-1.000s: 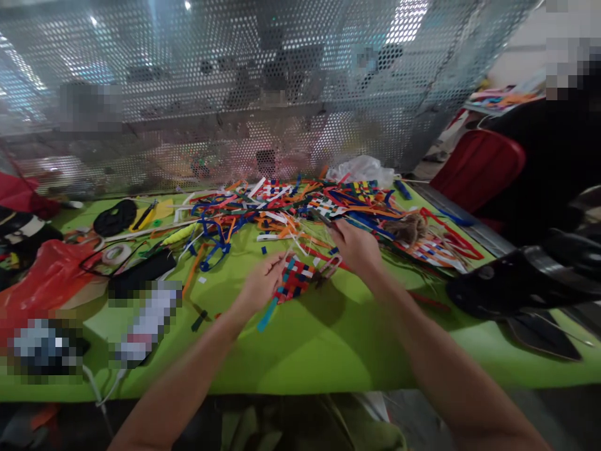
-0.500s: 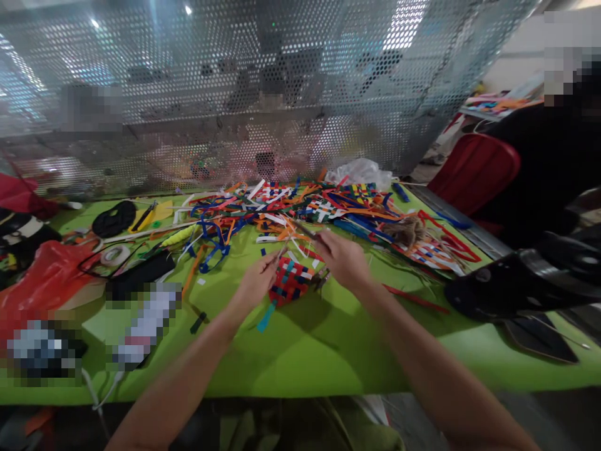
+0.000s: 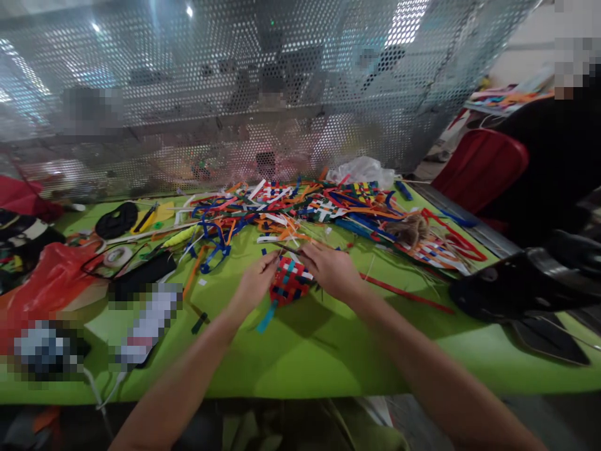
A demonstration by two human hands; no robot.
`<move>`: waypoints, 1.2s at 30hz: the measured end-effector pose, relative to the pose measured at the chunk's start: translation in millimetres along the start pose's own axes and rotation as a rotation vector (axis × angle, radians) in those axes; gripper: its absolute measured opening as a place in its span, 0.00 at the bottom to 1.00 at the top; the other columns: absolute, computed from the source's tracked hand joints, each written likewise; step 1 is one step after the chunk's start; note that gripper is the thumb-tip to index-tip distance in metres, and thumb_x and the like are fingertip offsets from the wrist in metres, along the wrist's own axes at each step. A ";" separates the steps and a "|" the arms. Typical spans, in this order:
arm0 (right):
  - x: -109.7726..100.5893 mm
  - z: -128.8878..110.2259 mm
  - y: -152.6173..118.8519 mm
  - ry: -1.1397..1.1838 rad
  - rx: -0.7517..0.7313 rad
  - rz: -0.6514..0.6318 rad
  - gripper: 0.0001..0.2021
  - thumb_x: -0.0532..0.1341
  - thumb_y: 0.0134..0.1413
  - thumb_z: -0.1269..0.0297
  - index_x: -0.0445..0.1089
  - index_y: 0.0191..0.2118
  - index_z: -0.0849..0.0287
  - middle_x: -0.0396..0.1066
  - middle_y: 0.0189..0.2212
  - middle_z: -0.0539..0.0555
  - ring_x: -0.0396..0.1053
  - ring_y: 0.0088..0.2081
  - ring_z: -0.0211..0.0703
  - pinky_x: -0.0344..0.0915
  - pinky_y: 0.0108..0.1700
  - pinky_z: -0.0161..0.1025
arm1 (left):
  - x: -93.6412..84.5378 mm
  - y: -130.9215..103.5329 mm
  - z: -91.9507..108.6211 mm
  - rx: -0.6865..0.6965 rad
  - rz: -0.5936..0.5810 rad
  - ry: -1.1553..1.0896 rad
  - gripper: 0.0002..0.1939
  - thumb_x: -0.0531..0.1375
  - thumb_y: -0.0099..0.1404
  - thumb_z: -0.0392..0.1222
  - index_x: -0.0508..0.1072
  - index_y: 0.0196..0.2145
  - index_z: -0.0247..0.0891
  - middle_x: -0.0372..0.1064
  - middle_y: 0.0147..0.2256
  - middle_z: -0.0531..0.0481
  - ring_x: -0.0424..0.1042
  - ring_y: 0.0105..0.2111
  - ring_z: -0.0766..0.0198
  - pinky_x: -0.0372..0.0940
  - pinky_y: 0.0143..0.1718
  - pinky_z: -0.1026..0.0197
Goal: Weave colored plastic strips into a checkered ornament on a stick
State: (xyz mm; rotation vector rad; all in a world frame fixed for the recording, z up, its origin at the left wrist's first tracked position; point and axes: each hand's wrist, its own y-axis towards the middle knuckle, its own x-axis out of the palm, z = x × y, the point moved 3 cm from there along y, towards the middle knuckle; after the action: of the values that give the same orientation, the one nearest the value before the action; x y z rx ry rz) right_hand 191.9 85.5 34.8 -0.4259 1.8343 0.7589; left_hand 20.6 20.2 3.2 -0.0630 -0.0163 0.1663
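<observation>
A small woven piece (image 3: 290, 283) of red, dark blue and teal strips is in front of me, and a loose teal strip (image 3: 267, 318) hangs off its lower left. My left hand (image 3: 256, 282) is closed in a pinch at the upper left edge of the piece. Over its upper right side, my right hand (image 3: 331, 269) is closed on a slim dark tool (image 3: 287, 248). That tool points left, its tip close to my left fingertips. Its exact kind is too blurred to tell. My right hand covers part of the weave.
Behind my hands lies a heap of coloured strips (image 3: 263, 210) with other woven pieces. To the left are a tape roll (image 3: 117, 255), a black pouch (image 3: 143, 275) and a red plastic bag (image 3: 51, 272). A black lamp-like object (image 3: 507, 282) and a red chair (image 3: 481, 169) are right.
My right hand has moved slightly left and down, bringing the dark tool from pointing up at the heap to lying nearly level by my left fingertips. My left hand stays at the woven piece.
</observation>
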 end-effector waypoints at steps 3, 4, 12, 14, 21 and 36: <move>-1.2 12.9 3.1 -0.065 0.122 0.037 0.16 0.46 0.66 0.56 0.69 0.39 0.55 0.74 0.32 0.56 0.67 0.29 0.44 0.48 0.28 0.38 | 0.9 -1.1 -1.1 -0.003 -0.008 0.033 0.17 0.60 0.62 0.45 0.78 0.47 0.39 0.67 0.20 0.53 0.68 0.26 0.63 0.60 0.25 0.66; -4.2 19.8 4.1 -0.085 0.185 0.072 0.16 0.46 0.66 0.56 0.69 0.38 0.56 0.74 0.32 0.56 0.66 0.29 0.44 0.47 0.28 0.38 | 1.1 -1.4 -1.5 -0.003 -0.013 0.041 0.17 0.60 0.62 0.45 0.77 0.48 0.39 0.66 0.20 0.53 0.68 0.25 0.64 0.60 0.25 0.66; 0.0 5.0 2.7 0.029 0.037 0.016 0.16 0.46 0.66 0.55 0.68 0.38 0.55 0.74 0.33 0.55 0.66 0.29 0.43 0.50 0.29 0.37 | -2.0 0.7 -0.3 -0.015 0.013 0.060 0.18 0.61 0.62 0.48 0.76 0.48 0.38 0.59 0.16 0.57 0.60 0.18 0.67 0.54 0.22 0.66; -0.6 15.3 5.1 0.005 0.148 0.037 0.15 0.47 0.65 0.56 0.67 0.36 0.56 0.73 0.32 0.55 0.65 0.28 0.42 0.49 0.29 0.37 | -0.9 -1.0 2.0 -0.016 -0.042 0.026 0.19 0.59 0.63 0.49 0.76 0.48 0.37 0.51 0.13 0.60 0.51 0.14 0.71 0.48 0.18 0.67; -6.1 37.8 8.6 0.456 0.371 0.095 0.13 0.54 0.59 0.53 0.64 0.30 0.56 0.67 0.22 0.50 0.61 0.22 0.38 0.52 0.24 0.35 | -25.3 7.9 10.1 0.071 0.143 -0.387 0.07 0.62 0.61 0.43 0.74 0.33 0.37 0.67 0.26 0.54 0.61 0.23 0.74 0.61 0.29 0.69; 7.2 15.0 5.6 1.425 0.463 0.064 0.19 0.72 0.37 0.53 0.69 0.34 0.59 0.73 0.23 0.49 0.56 0.16 0.29 0.49 0.15 0.30 | -30.2 10.0 5.5 0.132 0.290 -0.575 0.14 0.67 0.56 0.49 0.73 0.35 0.37 0.75 0.29 0.52 0.67 0.23 0.73 0.62 0.28 0.67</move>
State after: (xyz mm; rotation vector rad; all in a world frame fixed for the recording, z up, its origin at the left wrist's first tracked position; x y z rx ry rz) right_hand 196.2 100.2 26.1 -0.6731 3.2370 -0.0974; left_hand -11.0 25.4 7.8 0.1168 -0.5718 0.4705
